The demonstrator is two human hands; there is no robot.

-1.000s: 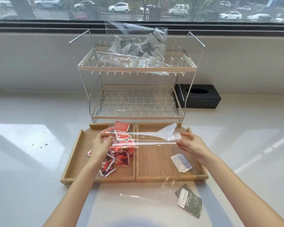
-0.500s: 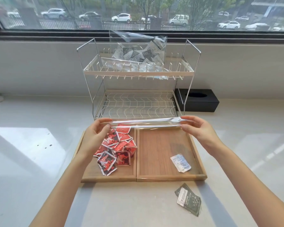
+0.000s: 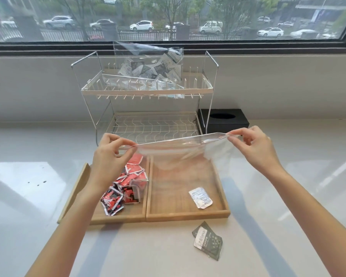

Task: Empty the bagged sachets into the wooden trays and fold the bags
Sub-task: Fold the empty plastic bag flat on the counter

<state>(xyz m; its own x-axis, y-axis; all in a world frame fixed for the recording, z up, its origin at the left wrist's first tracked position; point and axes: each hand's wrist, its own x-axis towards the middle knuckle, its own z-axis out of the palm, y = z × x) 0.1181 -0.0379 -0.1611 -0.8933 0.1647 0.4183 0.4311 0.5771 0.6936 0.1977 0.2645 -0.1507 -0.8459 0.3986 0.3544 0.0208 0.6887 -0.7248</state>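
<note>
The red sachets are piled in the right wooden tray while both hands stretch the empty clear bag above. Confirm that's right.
Not quite: the head view shows the red sachets piled in the left wooden tray, not the right. The rest holds: the left hand and right hand stretch the empty clear bag above.

Looks like a kitchen-ish counter by a window, prob a home or small office pantry. White glossy countertop (image 3: 288,246) across the lower frame, 2-tier wire dish rack (image 3: 146,92) at center top, black tissue box (image 3: 224,120) to its right. Big window (image 3: 168,17) along the top w/ street, trees & parked cars outside.
</note>
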